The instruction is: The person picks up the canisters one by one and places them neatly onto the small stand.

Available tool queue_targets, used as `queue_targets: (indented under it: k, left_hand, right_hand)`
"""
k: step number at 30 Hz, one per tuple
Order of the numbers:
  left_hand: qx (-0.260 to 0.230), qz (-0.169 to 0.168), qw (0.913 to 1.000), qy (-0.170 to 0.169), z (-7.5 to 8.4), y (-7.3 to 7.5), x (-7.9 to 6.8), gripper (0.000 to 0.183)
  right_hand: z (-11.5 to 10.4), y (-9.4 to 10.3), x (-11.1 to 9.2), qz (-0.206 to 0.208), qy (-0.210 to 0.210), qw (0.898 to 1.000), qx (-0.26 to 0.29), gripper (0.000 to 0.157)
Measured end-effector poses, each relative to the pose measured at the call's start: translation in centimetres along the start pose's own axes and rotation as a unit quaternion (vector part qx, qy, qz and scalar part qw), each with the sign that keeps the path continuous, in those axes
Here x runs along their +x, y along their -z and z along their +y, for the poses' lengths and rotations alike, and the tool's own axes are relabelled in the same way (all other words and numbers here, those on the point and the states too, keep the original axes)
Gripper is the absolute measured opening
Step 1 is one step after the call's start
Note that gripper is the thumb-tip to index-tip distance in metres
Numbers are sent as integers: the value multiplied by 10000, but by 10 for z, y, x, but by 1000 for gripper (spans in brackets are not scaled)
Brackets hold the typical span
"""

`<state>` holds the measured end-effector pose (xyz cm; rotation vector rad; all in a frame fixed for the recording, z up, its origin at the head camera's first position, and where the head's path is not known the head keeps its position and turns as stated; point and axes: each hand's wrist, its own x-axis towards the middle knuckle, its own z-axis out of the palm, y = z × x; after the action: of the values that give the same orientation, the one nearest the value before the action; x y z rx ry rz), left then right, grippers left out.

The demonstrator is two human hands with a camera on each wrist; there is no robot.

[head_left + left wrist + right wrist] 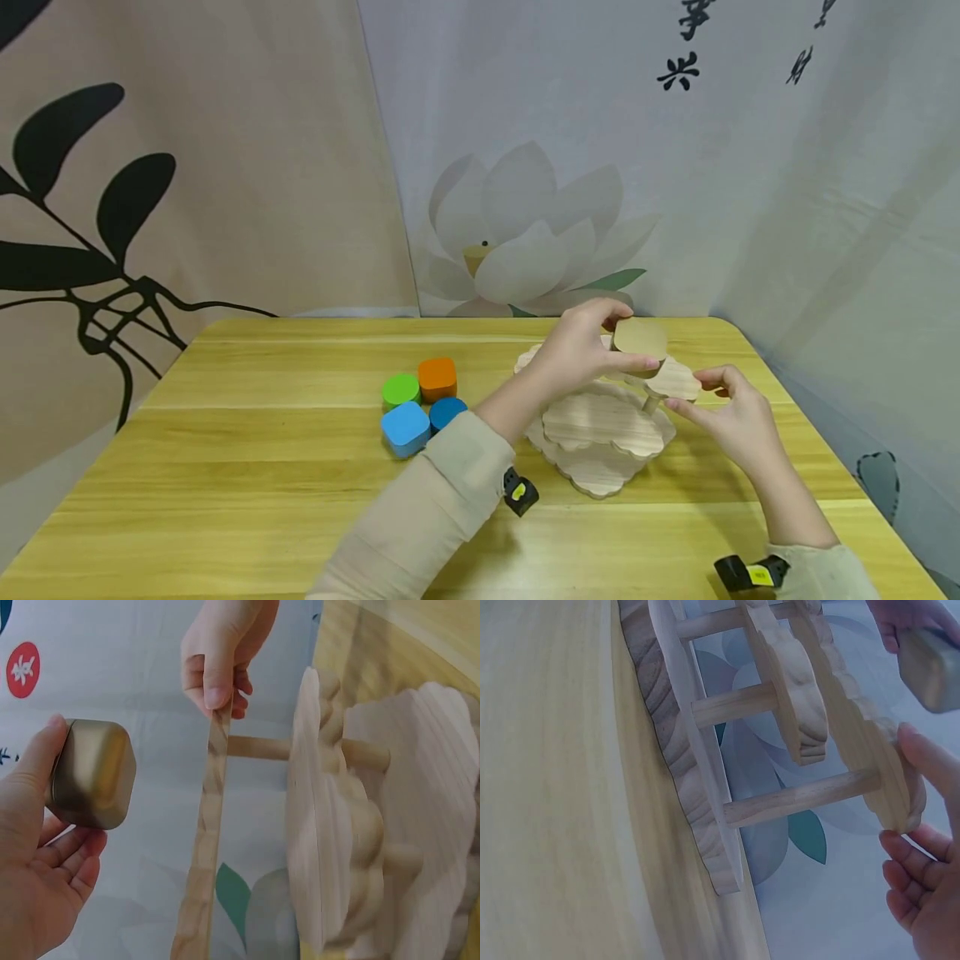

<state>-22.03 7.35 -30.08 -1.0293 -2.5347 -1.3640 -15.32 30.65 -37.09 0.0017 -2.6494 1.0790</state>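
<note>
My left hand (573,350) grips a small gold tin (640,337) with rounded corners, thumb on one side and fingers on the other. The tin is held above the top board of a tiered wooden stand (600,421), apart from it in the left wrist view. The stand has cloud-shaped boards with scalloped edges, joined by round wooden posts (802,799). At the right end of its top board (206,817), my right hand (738,417) pinches the edge between thumb and fingers. The left forearm hides part of the stand's left side in the head view.
Left of the stand, a green tin (401,389), an orange tin (437,379), a light blue tin (406,428) and a dark blue tin (447,412) stand grouped on the wooden table (247,467). A printed cloth (525,100) hangs behind the table.
</note>
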Motion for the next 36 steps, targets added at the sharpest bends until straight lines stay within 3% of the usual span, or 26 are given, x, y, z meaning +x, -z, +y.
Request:
queue_targets:
  k: [14, 24, 36]
  left_hand:
    - [270, -138, 9990, 338, 10, -27, 21, 69]
    - [8, -151, 9983, 561, 12, -46, 26, 67]
    - [191, -262, 9974, 644, 8, -64, 28, 71]
  right_hand:
    - [1, 1, 0, -112, -14, 9999, 48, 65]
    - [4, 0, 0, -129, -19, 9999, 54, 61]
    - [5, 1, 0, -68, -98, 9999, -36, 54]
